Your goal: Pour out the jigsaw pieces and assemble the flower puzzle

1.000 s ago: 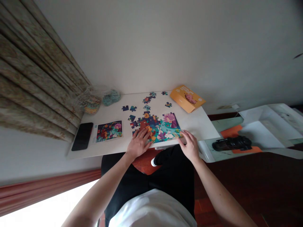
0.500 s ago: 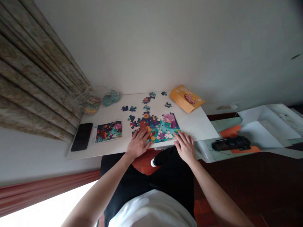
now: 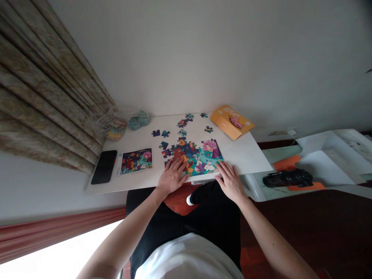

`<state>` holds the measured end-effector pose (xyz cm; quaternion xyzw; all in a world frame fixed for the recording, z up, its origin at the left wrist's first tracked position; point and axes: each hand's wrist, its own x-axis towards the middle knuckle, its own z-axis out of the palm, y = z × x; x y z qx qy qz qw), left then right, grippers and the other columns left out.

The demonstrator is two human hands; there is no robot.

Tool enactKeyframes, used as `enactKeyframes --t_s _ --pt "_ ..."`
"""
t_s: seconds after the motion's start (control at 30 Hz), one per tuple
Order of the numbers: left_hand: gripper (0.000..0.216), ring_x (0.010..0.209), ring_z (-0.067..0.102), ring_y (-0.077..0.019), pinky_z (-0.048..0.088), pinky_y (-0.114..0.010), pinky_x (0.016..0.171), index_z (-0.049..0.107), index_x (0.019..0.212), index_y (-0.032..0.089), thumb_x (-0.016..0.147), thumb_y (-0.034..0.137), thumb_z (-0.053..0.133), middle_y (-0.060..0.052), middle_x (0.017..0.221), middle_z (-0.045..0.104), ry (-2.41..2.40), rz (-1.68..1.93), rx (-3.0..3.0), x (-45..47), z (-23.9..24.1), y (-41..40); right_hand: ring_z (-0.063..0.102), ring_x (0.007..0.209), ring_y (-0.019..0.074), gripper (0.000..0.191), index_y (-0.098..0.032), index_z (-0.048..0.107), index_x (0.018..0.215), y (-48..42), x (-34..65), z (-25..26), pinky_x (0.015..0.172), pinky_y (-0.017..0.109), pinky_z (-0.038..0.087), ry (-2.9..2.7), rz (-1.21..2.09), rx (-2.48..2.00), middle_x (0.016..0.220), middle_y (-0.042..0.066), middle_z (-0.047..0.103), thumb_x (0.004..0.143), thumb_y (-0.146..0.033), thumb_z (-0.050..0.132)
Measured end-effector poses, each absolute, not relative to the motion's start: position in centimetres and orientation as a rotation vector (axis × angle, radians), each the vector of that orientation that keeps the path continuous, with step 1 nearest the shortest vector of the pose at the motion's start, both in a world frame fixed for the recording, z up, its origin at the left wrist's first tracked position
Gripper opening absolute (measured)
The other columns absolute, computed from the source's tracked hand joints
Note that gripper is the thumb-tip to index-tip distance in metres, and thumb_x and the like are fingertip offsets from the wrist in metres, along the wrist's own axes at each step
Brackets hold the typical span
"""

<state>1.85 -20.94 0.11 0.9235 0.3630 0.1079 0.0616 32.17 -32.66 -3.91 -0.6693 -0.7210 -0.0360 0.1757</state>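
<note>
A partly joined jigsaw puzzle (image 3: 205, 159) lies at the front edge of the white table (image 3: 244, 159), with white rabbits, a brown bear and a purple figure on it. My left hand (image 3: 172, 176) rests flat over its lower left part, fingers stretched out and covering some pieces. At the lower right corner, my right hand (image 3: 230, 179) lies with fingers extended, the fingertips touching the puzzle's edge. Neither hand grips anything. Loose puzzle pieces are scattered behind the puzzle, among them a dark blue piece (image 3: 156, 133) and a multicoloured piece (image 3: 208, 129).
Left of the puzzle lies a printed picture card (image 3: 136, 161), and beyond it a black phone (image 3: 104, 166). Clear bags of pieces (image 3: 115, 128) stand at the back left by the curtain (image 3: 43, 89). A yellow box (image 3: 232, 122) sits back right. A dark bottle (image 3: 287, 178) lies on a lower glass surface.
The whole view has shifted slightly, so everything appears a little farther right. Both hands stay in place on the puzzle, and the pieces look unmoved.
</note>
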Motion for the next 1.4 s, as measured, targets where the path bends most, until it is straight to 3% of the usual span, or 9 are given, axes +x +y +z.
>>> enactKeyframes --t_s 0.2,0.37,0.6,0.87,1.07,1.27,1.4 --pt "0.052 0.149 0.045 -0.0313 0.031 -0.056 0.126 0.056 0.15 0.021 0.105 0.045 0.048 -0.013 0.16 0.049 1.098 0.347 2.785 1.9 -0.1 -20.9 0.042 0.151 0.0322 0.064 -0.022 0.028 0.166 -31.9 32.0 -3.9 0.124 0.061 0.028 -2.059 -0.092 -1.929 0.163 0.015 0.045 0.108 -0.045 0.038" --pt "0.055 0.152 0.04 -0.0318 0.022 -0.058 0.129 0.052 0.153 0.021 0.105 0.047 0.047 -0.014 0.163 0.046 1.103 0.334 2.802 1.8 -0.2 -20.9 0.043 0.151 0.0316 0.063 -0.021 0.029 0.166 -31.9 31.8 -3.8 0.125 0.059 0.026 -2.06 -0.114 -1.933 0.163 0.014 0.045 0.108 -0.044 0.038" --pt "0.069 0.153 0.038 -0.033 0.016 -0.059 0.131 0.047 0.157 0.02 0.101 0.061 0.051 -0.014 0.163 0.045 0.878 0.286 2.869 3.9 0.3 -20.4 0.043 0.151 0.0318 0.064 -0.019 0.027 0.166 -32.0 31.8 -3.9 0.124 0.059 0.026 -2.076 -0.166 -1.913 0.162 0.015 0.046 0.108 -0.044 0.038" --pt "0.061 0.149 0.044 -0.0347 0.023 -0.062 0.128 0.05 0.156 0.025 0.103 0.056 0.051 -0.013 0.161 0.048 0.992 0.307 2.822 4.9 -0.3 -17.5 0.045 0.149 0.0317 0.064 -0.021 0.027 0.167 -32.0 31.7 -4.1 0.123 0.058 0.028 -2.072 -0.194 -1.906 0.162 0.014 0.047 0.108 -0.043 0.039" --pt "0.056 0.15 0.044 -0.0323 0.023 -0.059 0.129 0.054 0.153 0.026 0.102 0.05 0.053 -0.01 0.16 0.051 1.015 0.34 2.808 4.5 -0.9 -17.5 0.053 0.142 0.0332 0.055 -0.025 0.045 0.158 -31.5 31.9 -4.1 0.12 0.06 0.033 -1.965 -0.129 -1.873 0.152 0.014 0.059 0.106 -0.045 0.041" --pt "0.055 0.149 0.045 -0.0321 0.027 -0.06 0.127 0.056 0.151 0.025 0.101 0.05 0.054 -0.012 0.158 0.053 1.014 0.352 2.75 4.6 -0.3 -17.6 0.065 0.121 0.0316 0.038 -0.023 0.07 0.127 -25.7 33.2 -1.6 0.108 0.05 0.05 -1.741 -0.048 -1.758 0.127 0.015 0.071 0.102 -0.044 0.051" --pt "0.052 0.148 0.047 -0.0318 0.029 -0.061 0.127 0.059 0.147 0.025 0.101 0.047 0.056 -0.011 0.156 0.055 1.025 0.352 2.722 4.6 -0.1 -17.5 0.067 0.111 0.0305 0.033 -0.021 0.075 0.112 -18.5 32.8 0.0 0.103 0.047 0.052 -1.716 0.103 -1.761 0.115 0.015 0.075 0.101 -0.045 0.054"
